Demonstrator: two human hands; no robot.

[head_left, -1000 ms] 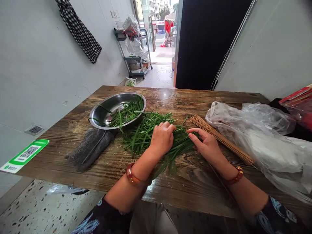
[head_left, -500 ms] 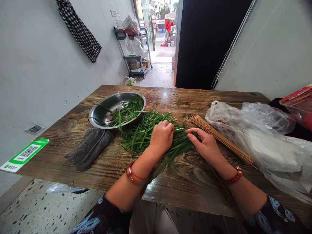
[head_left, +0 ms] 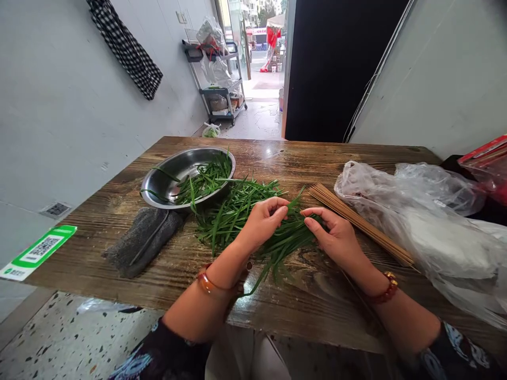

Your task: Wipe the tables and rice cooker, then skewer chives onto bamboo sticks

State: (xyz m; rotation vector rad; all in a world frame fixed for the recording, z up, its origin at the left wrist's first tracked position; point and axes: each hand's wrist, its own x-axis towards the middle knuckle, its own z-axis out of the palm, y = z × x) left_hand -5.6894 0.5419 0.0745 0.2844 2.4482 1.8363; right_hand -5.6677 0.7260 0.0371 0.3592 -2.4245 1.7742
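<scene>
My left hand (head_left: 262, 222) is closed in a pinch, thumb against forefinger, on a green chive leaf (head_left: 294, 202). Close by on its right, my right hand (head_left: 335, 231) pinches a thin wooden skewer (head_left: 303, 213); its tip pokes out toward the left hand, and most of its length is hidden by the hand and forearm. Beneath and between both hands lies a loose pile of garlic chives (head_left: 227, 221) on the wooden table (head_left: 301, 311). Cut chives also rest in a steel basin (head_left: 160, 182) behind and left of the pile.
A bundle of wooden skewers (head_left: 362, 224) lies right of the chives, beside clear plastic bags (head_left: 443, 243). A dark grey mesh cloth (head_left: 144, 243) sits in front of the basin. At the left corner is a green-and-white QR card (head_left: 39, 252). Beyond the table stands a shelf cart (head_left: 216, 92).
My left hand has rolled from knuckles up over the chives to a thumb-and-forefinger pinch, raising a leaf near the skewer tip. My right hand stays almost still.
</scene>
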